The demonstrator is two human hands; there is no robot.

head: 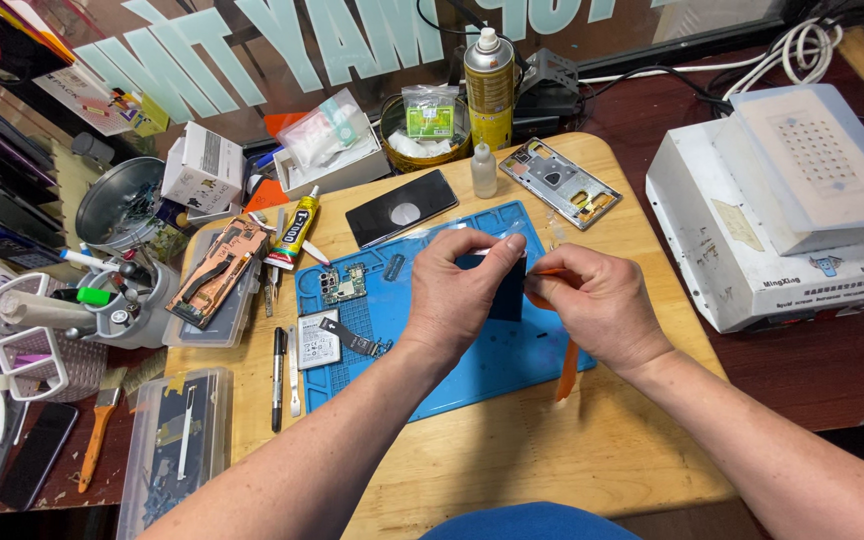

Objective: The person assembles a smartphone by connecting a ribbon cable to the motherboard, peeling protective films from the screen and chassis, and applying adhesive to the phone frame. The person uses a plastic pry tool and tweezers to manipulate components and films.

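Two hands meet over the middle of the blue work mat (512, 365) in the head view, and between them sits a small dark flat panel (504, 290), held just above the mat. The left hand (457, 295) has it pinched, thumb and fingers closed along its top and left edge. The right hand (597, 305) is closed around an orange strip tool (565, 370), whose upper end meets the panel's right edge while the lower end hangs down past the palm.

That panel looks thin, light and stiff, the sort of part I'd judge brittle under bending. Its edges are the safe place to hold it, as the left hand does now, with no pressure on the flat face.

It's crowded all around. A small circuit board (344, 284) and a flex-cable part (354, 340) lie on the mat just left of the hands. A black phone back (401, 208) rests at the mat's top edge, and a bare phone frame (560, 183) lies beyond it. A glue tube (295, 230), a small dropper bottle (484, 171) and a spray can (489, 90) stand behind. A white heating machine (782, 210) fills the right side, well apart. Nothing blocks the hands, though the loose parts sit near the left wrist.
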